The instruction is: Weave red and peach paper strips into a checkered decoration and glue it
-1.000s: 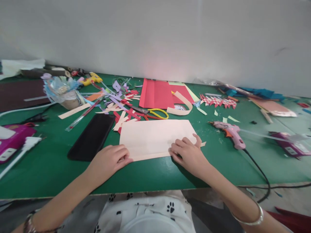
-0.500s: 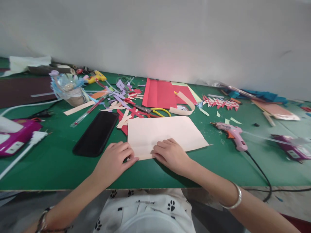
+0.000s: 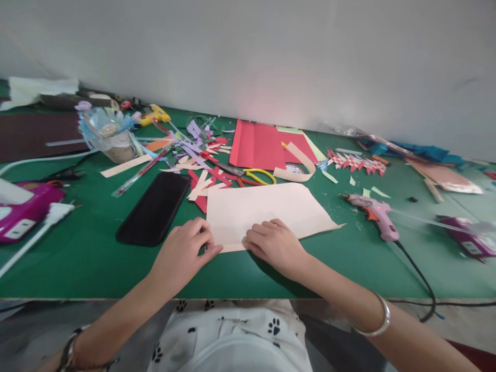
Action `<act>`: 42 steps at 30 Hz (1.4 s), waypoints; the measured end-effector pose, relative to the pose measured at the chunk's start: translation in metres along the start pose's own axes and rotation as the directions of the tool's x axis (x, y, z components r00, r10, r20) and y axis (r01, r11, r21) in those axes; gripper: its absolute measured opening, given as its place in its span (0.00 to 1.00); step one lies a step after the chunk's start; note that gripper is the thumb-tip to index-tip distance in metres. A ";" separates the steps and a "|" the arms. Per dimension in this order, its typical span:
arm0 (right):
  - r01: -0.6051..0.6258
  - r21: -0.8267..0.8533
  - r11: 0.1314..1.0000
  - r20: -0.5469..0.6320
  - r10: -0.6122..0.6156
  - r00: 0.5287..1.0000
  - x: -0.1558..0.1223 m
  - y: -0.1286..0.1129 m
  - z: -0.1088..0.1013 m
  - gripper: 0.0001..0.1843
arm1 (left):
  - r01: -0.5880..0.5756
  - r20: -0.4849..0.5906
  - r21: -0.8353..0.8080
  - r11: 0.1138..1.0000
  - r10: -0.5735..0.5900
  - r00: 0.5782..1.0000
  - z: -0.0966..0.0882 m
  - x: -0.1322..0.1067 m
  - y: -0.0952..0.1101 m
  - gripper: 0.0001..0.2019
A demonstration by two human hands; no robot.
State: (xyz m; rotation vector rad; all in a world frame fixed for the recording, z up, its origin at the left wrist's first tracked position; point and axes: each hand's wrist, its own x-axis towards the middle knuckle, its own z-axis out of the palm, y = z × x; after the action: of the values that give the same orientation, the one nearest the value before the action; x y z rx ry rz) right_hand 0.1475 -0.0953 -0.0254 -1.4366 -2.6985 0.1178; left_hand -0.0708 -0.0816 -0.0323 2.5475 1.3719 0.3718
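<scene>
A pale cream sheet of paper (image 3: 256, 206) lies on the green table before me, its near edge turned up in a narrow fold. At the near left corner, my left hand (image 3: 191, 245) has its thumb and curled fingers closed on the folded edge. My right hand (image 3: 275, 245) presses on the same edge near its middle, fingers bent and drawn together on the paper. The sheet's right corner lifts slightly off the table. Just left of my left hand rests a black phone (image 3: 155, 209). Scissors (image 3: 253, 175) with yellow and red handles lie beyond the far edge.
Red paper (image 3: 263, 147) and a heap of coloured strips (image 3: 197, 150) lie farther back. A pink glue gun (image 3: 374, 212) with a cord sits right. Purple power strips stand at left (image 3: 31, 209) and right (image 3: 468, 237). A decorated pot (image 3: 112, 137) is at back left.
Both hands keep to the near edge of the sheet. The fingers of my left hand have arched up a little. The view has shifted slightly.
</scene>
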 end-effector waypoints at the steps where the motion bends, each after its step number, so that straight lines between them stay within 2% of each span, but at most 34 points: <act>1: -0.003 0.001 1.000 0.006 0.003 1.000 0.000 0.000 0.000 0.12 | 0.003 0.005 -0.006 1.000 -0.003 1.000 0.000 0.000 -0.001 0.17; 6: -0.002 -0.005 1.000 0.000 0.002 1.000 0.000 -0.001 0.001 0.13 | -0.013 0.020 -0.013 1.000 0.013 1.000 -0.002 -0.002 -0.004 0.16; 13: 0.003 -0.045 0.999 -0.049 -0.005 0.999 -0.001 0.000 0.004 0.13 | 0.041 0.045 -0.008 0.999 -0.040 0.998 -0.004 0.001 0.004 0.15; 18: 0.005 -0.047 0.999 -0.047 -0.007 0.999 -0.001 0.000 0.004 0.13 | 0.017 0.062 -0.050 0.999 -0.014 0.998 -0.004 -0.002 -0.008 0.14; 21: 0.003 -0.041 0.999 -0.043 -0.004 0.999 -0.001 0.000 0.004 0.13 | -0.055 0.026 -0.065 0.996 0.057 0.998 -0.004 -0.006 -0.013 0.11; 23: 0.002 -0.036 0.999 -0.045 -0.003 0.999 -0.001 0.001 0.004 0.12 | -0.159 -0.016 0.009 0.987 0.160 0.987 -0.004 -0.008 -0.009 0.12; 26: 0.015 -0.027 1.000 -0.049 -0.016 0.999 -0.001 0.001 0.004 0.12 | -0.376 0.028 0.120 0.919 0.375 0.926 -0.003 -0.009 0.007 0.16; 28: 0.029 -0.019 0.999 -0.044 -0.030 0.999 -0.001 0.002 0.003 0.12 | -0.438 0.091 0.139 0.888 0.429 0.899 -0.001 -0.010 0.017 0.15; 33: 0.034 0.001 0.999 -0.021 -0.033 0.999 -0.001 0.002 0.000 0.13 | -0.420 0.171 0.150 0.895 0.395 0.903 0.002 -0.017 0.023 0.26; 42: 0.047 -0.020 0.999 0.008 -0.047 0.999 0.001 0.002 -0.001 0.11 | -0.371 0.154 0.152 0.916 0.348 0.925 0.005 -0.020 0.017 0.36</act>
State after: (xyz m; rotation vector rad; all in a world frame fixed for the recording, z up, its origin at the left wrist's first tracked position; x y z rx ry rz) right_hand 0.1487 -0.0937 -0.0242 -1.3801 -2.7453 0.0934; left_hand -0.0666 -0.1084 -0.0338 2.9202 0.9246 0.1499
